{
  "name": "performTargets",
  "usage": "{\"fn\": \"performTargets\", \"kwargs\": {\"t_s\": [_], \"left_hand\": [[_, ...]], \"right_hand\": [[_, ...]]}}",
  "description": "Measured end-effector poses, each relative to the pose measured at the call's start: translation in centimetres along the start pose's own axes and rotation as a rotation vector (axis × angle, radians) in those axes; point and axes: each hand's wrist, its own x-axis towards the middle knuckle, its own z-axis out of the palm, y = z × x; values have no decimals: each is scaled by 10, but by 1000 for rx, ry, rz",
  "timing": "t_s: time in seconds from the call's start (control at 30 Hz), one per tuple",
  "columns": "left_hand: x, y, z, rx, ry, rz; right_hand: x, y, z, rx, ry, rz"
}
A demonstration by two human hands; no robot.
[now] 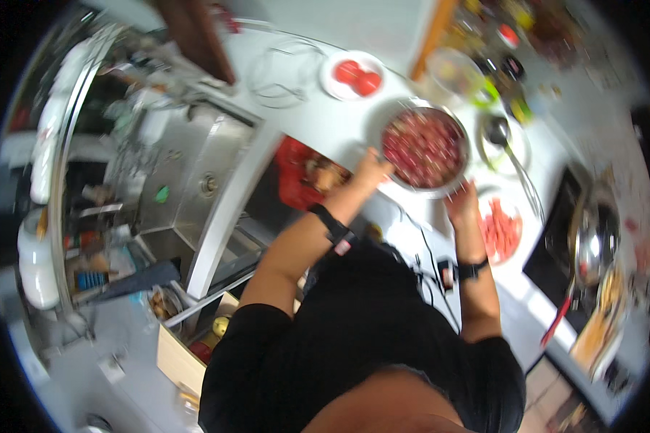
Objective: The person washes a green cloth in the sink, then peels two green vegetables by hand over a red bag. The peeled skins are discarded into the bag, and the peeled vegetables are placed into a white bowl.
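Observation:
Between my two hands is a round steel bowl [460, 122] filled with small dark red pieces [425, 146] that look like cut raw meat. My left hand [372, 169] grips its near left rim. At the lower right side, my right hand [462, 201] holds the bowl from below, its fingertips partly hidden. Blur keeps me from telling whether the bowl rests on the white counter [314, 116] or is lifted. Close to my right wrist lies a plate of pink-red strips [499, 230].
A white plate [329, 89] with red tomatoes stands behind the bowl. To the right are a ladle [498, 131] over a plate, a black cooktop [547, 233] and a shiny wok [596, 238]. The steel sink [195, 162] is at left. A red bag [295, 173] sits below the counter edge.

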Motion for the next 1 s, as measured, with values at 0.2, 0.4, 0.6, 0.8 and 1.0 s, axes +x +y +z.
{"fn": "performTargets", "kwargs": {"t_s": [0.2,0.4,0.6,0.8,1.0], "left_hand": [[-7,4,25,103,-132,-72],[-24,29,-26,669,-227,279],[-83,54,-195,825,-3,346],[-198,91,-360,652,281,312],[-260,77,-434,1126,635,-15]], "right_hand": [[2,-14,-11,-70,-44,-43],[-35,-20,-31,-330,-17,16],[-105,18,56,-910,-518,277],[-181,111,288,-1117,-1331,-14],[-247,209,475,-1523,-1726,-1210]]}}
